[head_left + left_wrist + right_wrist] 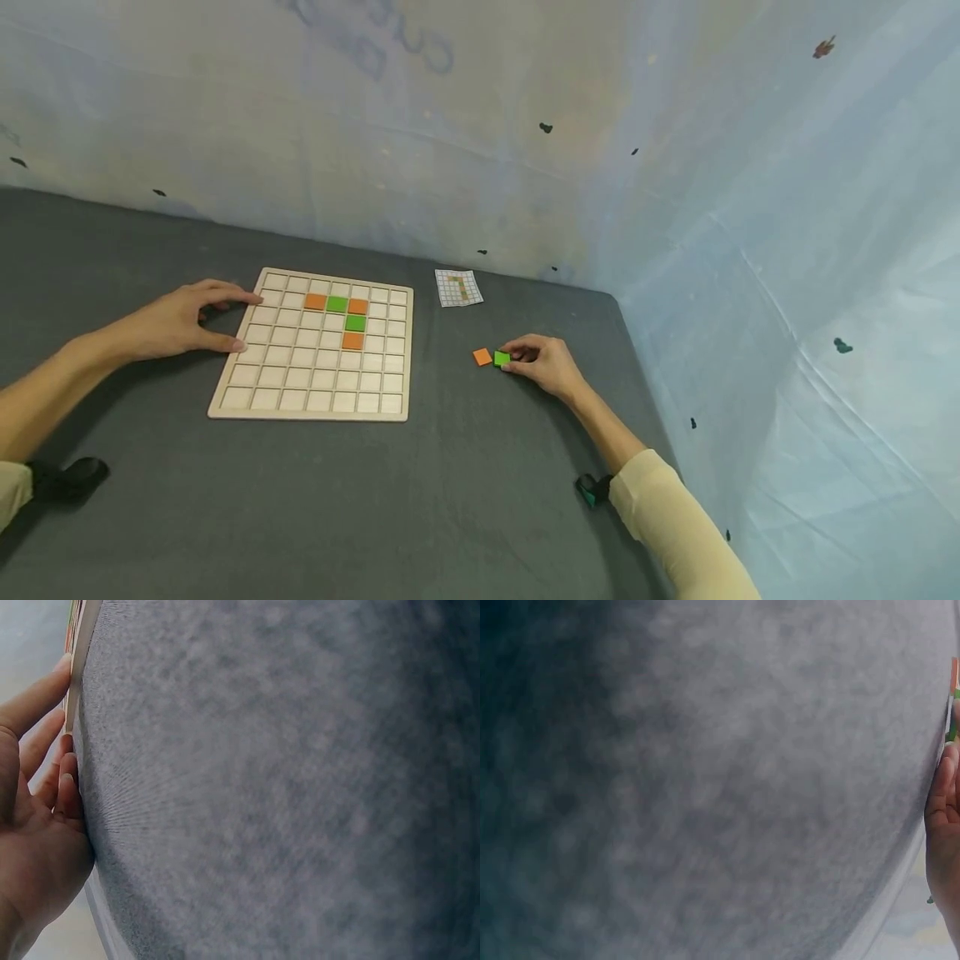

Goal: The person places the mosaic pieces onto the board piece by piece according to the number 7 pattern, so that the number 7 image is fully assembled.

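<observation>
A square wooden grid board [307, 401] lies on the dark cloth; orange and green tiles sit in several of its cells, forming a row with a short column below its right end. My left hand [167, 321] touches the board's left edge, thumb and index finger spread apart along the rim. In the left wrist view, the thumb and fingertips of that hand [41, 817] meet the board's edge [81, 656]. To the right of the board, my right hand [546, 364] pinches a green tile [502, 358]. Just left of it lies an orange tile [482, 357].
A small printed card [458, 288] with a coloured grid pattern lies beyond the board, toward the back. Pale sheeting [465, 167] hangs behind the dark cloth surface [420, 500], and more sheeting [810, 317] rises along the right side.
</observation>
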`<state>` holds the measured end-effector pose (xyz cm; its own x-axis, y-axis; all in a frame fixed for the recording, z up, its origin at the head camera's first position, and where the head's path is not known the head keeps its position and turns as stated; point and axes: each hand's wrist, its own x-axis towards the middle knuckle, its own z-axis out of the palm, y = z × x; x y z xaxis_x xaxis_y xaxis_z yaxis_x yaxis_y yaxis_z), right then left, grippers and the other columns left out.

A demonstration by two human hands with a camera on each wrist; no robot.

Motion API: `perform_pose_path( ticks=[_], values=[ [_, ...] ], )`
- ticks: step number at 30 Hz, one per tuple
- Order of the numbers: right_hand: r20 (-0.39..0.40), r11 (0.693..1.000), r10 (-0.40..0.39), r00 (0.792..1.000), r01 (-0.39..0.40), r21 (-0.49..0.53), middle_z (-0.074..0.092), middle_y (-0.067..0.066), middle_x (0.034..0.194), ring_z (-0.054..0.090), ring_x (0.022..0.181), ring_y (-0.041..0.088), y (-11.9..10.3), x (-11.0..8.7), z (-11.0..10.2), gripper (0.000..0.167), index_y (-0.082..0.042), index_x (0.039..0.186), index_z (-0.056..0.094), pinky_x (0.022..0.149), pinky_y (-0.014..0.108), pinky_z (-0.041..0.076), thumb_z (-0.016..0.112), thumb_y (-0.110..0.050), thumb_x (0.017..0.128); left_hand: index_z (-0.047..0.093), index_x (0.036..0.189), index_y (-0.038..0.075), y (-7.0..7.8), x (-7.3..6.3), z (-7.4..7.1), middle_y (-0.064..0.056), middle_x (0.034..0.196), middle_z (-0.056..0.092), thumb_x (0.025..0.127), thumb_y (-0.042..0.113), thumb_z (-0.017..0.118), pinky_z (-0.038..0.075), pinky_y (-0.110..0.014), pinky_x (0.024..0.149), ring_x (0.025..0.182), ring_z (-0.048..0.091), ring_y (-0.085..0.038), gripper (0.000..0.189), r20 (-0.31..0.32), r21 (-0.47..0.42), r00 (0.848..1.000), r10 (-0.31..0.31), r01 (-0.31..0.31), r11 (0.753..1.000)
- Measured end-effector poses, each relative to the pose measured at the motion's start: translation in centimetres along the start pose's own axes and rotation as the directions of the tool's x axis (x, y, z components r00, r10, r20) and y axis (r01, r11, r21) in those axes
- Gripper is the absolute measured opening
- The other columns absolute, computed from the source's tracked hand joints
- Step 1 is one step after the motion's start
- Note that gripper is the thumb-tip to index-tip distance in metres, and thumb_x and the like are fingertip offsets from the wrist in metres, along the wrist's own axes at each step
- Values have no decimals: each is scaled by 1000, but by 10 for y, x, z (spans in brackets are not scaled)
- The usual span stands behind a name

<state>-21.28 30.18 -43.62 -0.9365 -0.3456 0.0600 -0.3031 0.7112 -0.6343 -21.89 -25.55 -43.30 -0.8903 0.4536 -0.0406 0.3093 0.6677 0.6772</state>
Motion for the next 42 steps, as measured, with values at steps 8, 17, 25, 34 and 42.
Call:
perform_pose_path(
  ticks=[8, 17, 25, 34, 42],
  values=[
    [-51, 994, -22, 998, 28, 108, 70, 1, 100, 69, 85, 15, -14, 0, 3, 24, -14, 108, 75, 69, 28, 57, 80, -12, 85, 50, 144, 7, 0, 1, -1, -26, 147, 33, 82, 28, 84, 39, -61, 93, 122, 44, -43, 74, 4, -26, 1000, -9, 9, 1000],
    [-88, 975, -78, 993, 94, 201, 69, 5, 103, 69, 87, 19, -43, 9, 13, 26, -9, 110, 74, 73, 29, 58, 79, -7, 85, 50, 144, 6, 1, 1, -1, -27, 148, 32, 82, 29, 84, 40, -62, 93, 122, 45, -45, 75, 4, -19, 1000, -18, 18, 1000],
    [-87, 964, -99, 991, 117, 238, 67, 10, 105, 70, 85, 24, -65, 21, 35, 27, -4, 111, 73, 67, 29, 58, 78, -4, 85, 50, 144, 5, 4, 1, 0, -28, 148, 32, 82, 26, 84, 39, -63, 93, 122, 45, -46, 74, 11, -24, 1000, -19, 19, 1000],
    [-60, 962, -131, 990, 142, 234, 68, 6, 106, 68, 88, 19, -93, 31, 54, 27, -7, 112, 75, 72, 26, 57, 79, -9, 85, 49, 145, 5, 4, -1, 2, -28, 148, 31, 83, 26, 83, 39, -62, 93, 122, 44, -46, 74, 11, -30, 1000, -27, 27, 999],
    [5, 950, -222, 975, 215, 225, 67, 1, 103, 67, 87, 9, -112, 40, 73, 26, -9, 113, 75, 73, 24, 57, 78, -12, 87, 50, 144, 5, 4, 0, 0, -27, 147, 32, 83, 22, 83, 39, -60, 92, 121, 44, -44, 72, 10, -40, 1000, -27, 27, 999]
  ],
)
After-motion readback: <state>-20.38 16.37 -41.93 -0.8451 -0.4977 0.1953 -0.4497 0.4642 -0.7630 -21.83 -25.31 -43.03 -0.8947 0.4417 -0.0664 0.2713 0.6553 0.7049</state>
